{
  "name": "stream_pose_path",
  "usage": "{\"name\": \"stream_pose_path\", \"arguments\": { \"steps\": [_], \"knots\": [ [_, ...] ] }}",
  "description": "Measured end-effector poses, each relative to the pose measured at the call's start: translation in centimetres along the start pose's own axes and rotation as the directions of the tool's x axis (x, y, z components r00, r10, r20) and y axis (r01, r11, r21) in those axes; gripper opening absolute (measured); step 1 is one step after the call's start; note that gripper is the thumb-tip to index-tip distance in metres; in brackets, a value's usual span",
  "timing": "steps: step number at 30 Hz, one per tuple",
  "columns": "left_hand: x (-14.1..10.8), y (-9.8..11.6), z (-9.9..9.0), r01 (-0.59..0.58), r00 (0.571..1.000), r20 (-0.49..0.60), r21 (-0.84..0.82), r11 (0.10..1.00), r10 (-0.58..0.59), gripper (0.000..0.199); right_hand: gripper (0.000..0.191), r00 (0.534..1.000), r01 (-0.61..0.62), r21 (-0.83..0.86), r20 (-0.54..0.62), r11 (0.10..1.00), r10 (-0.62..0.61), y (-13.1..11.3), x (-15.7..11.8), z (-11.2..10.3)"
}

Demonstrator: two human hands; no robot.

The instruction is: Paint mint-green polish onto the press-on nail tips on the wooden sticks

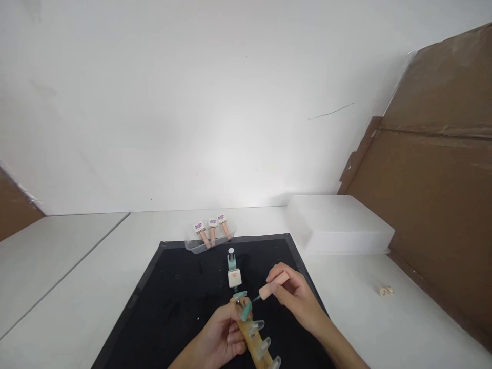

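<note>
My left hand [226,333] is closed around a yellowish stick [251,346] that carries a row of false nails. Two of these nails, at the far end, are green; the nearer ones, such as this clear nail [255,327], are see-through. In my right hand [298,297] is the peach cap of a nail polish brush [273,285], pinched between the fingers. Its bristle tip lies at the second green nail [246,310], apparently touching it. Just beyond the stick stands an uncapped nail polish bottle [234,277] with a white label, and behind it a green bottle [231,260].
A clear tray [198,249] with several peach-capped polish bottles [212,230] sits at the back edge of the black mat [172,287]. To the right are a white box [342,225] and small cream-coloured rings [385,290]. Brown cardboard [442,169] stands along the right side.
</note>
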State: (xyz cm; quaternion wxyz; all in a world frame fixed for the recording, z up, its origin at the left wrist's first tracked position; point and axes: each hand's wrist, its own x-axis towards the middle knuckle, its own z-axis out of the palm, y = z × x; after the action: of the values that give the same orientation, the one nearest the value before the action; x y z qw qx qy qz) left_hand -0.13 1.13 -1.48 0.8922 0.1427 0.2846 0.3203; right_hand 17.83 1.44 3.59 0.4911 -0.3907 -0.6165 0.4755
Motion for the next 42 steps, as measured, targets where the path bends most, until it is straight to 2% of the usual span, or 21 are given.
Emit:
{"name": "stream_pose_path", "arguments": {
  "steps": [4, 8, 10, 14, 16, 20, 22, 27, 29, 33, 38, 42],
  "knots": [
    [0.0, 0.0, 0.1, 0.000, 1.000, -0.017, 0.013, 1.000, 0.000, 0.015, 0.012, 0.994, 0.020, -0.026, 0.112, 0.999, -0.017, -0.3, -0.2, 0.1],
    [0.1, -0.1, -0.2, -0.003, 1.000, 0.005, 0.010, 1.000, 0.003, 0.013, 0.015, 0.999, -0.039, -0.003, 0.008, 0.999, 0.039, -0.3, 0.1, 0.0],
    [0.1, -0.2, -0.3, 0.000, 1.000, 0.027, 0.004, 1.000, 0.000, 0.012, 0.016, 0.999, -0.039, 0.048, -0.003, 0.998, 0.039, -0.1, 0.2, -0.2],
    [0.0, -0.2, -0.2, 0.010, 1.000, 0.016, 0.000, 1.000, -0.010, 0.012, 0.016, 0.992, -0.027, 0.073, 0.128, 0.997, 0.017, 0.0, 0.0, -0.3],
    [0.0, -0.2, 0.0, 0.011, 1.000, 0.005, 0.001, 1.000, -0.011, 0.012, 0.014, 0.988, -0.037, 0.048, 0.154, 0.998, 0.029, -0.2, 0.0, -0.2],
    [-0.1, -0.1, 0.2, 0.000, 1.000, 0.004, 0.012, 1.000, 0.000, 0.011, 0.013, 0.997, -0.069, 0.059, 0.037, 0.996, 0.067, -0.3, 0.1, -0.1],
    [-0.1, -0.1, 0.4, 0.007, 1.000, -0.004, 0.015, 1.000, -0.006, 0.011, 0.014, 0.998, -0.059, 0.090, 0.027, 0.994, 0.057, -0.3, 0.1, -0.1],
    [-0.2, -0.1, 0.7, 0.039, 0.999, -0.036, 0.064, 0.997, -0.036, 0.015, 0.011, 0.986, -0.049, 0.057, 0.161, 0.997, 0.039, -0.4, -0.2, 0.2],
    [-0.2, -0.1, 0.6, 0.030, 0.999, -0.022, 0.085, 0.996, -0.028, 0.014, 0.008, 0.990, -0.063, 0.036, 0.127, 0.997, 0.058, -0.4, -0.1, 0.4],
    [-0.2, -0.2, 0.6, 0.012, 1.000, 0.027, 0.091, 0.996, -0.014, 0.011, 0.011, 0.997, -0.069, 0.110, -0.033, 0.991, 0.074, -0.4, 0.2, 0.2],
    [-0.3, -0.4, 0.9, -0.037, 0.998, 0.058, 0.156, 0.987, 0.028, 0.011, 0.013, 0.996, -0.085, 0.205, 0.007, 0.975, 0.085, 0.2, 0.1, -0.2],
    [-0.2, -0.6, 1.1, -0.128, 0.991, 0.082, 0.284, 0.950, 0.109, 0.014, 0.015, 0.987, -0.069, 0.319, -0.115, 0.945, 0.111, 0.9, 0.5, -0.6]
  ]
}}
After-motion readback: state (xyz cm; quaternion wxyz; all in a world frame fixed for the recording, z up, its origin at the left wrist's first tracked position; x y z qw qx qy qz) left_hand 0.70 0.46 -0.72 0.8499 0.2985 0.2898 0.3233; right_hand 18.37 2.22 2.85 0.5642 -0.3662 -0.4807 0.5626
